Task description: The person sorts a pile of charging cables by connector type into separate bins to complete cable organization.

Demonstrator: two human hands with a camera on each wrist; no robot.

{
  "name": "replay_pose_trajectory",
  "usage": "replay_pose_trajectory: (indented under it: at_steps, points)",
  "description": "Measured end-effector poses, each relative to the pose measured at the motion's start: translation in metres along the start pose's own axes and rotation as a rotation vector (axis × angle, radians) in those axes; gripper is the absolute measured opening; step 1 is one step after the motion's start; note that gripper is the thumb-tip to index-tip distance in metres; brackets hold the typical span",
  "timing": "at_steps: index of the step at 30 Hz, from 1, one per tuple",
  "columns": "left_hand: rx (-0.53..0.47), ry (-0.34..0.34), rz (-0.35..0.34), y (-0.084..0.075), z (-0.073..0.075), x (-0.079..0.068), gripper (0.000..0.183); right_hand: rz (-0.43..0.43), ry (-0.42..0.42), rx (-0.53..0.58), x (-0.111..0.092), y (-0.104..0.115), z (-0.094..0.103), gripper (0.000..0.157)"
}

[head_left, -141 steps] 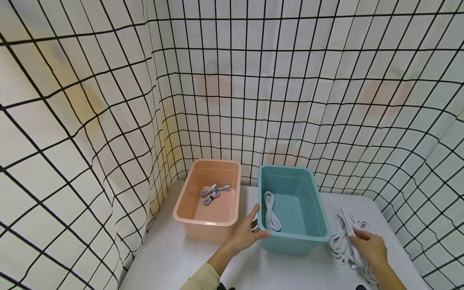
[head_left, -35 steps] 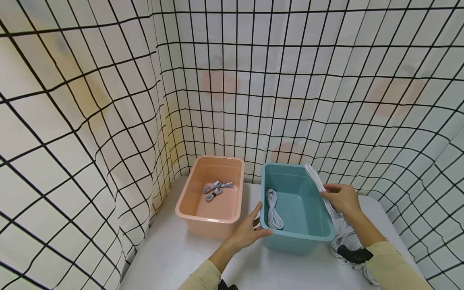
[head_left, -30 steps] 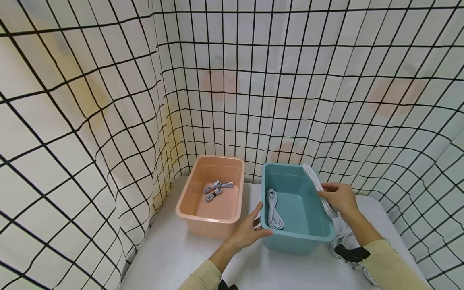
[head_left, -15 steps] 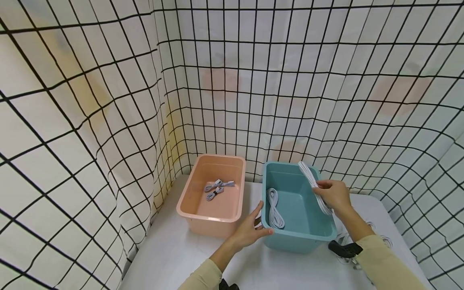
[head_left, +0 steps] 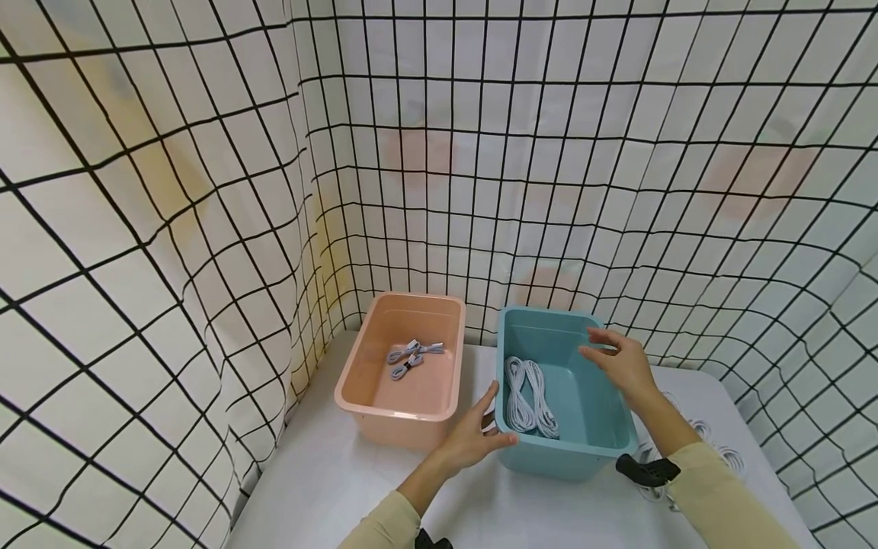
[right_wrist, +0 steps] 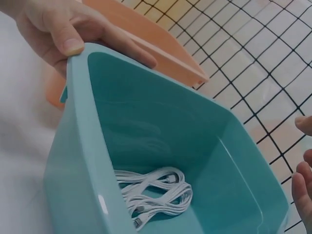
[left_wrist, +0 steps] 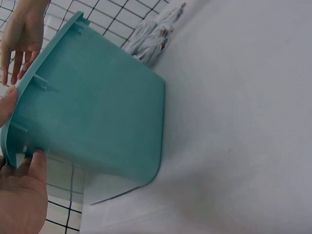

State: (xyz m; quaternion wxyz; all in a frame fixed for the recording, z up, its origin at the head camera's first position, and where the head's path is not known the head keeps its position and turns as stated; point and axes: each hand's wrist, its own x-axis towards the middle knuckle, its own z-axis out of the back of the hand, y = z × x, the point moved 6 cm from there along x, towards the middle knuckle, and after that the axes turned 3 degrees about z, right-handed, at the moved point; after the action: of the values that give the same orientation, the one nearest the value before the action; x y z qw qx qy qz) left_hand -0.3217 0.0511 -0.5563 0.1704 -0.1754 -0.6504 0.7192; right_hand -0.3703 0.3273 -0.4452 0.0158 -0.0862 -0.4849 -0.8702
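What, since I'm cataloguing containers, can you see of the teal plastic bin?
The teal rectangular plastic-looking bin is open-topped, with rounded corners and a projecting rim. It stands upright on the white table. Two white cable bundles lie inside, along its left wall; the left hand holds its near left corner.

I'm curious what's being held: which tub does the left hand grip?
The teal tub, right of the peach tub: the left hand grips its near-left corner.
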Motion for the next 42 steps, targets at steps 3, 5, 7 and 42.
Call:
replay_pose_trajectory:
  at_steps: [3,5,7,42]
  points:
    - [-0.001,-0.005,0.006,0.001,0.000,0.000,0.102,0.011,0.022,-0.007,0.000,-0.002,0.000,0.062]
    - [-0.002,-0.008,0.007,0.001,0.001,0.001,0.103,0.012,0.030,-0.009,0.000,-0.003,-0.001,0.061]
    - [0.002,-0.010,0.008,0.001,0.001,0.001,0.102,0.008,0.032,-0.013,0.000,-0.004,-0.001,0.061]
    - [0.001,-0.014,0.010,0.001,-0.002,-0.003,0.101,0.029,0.064,-0.053,-0.024,-0.027,0.021,0.065]
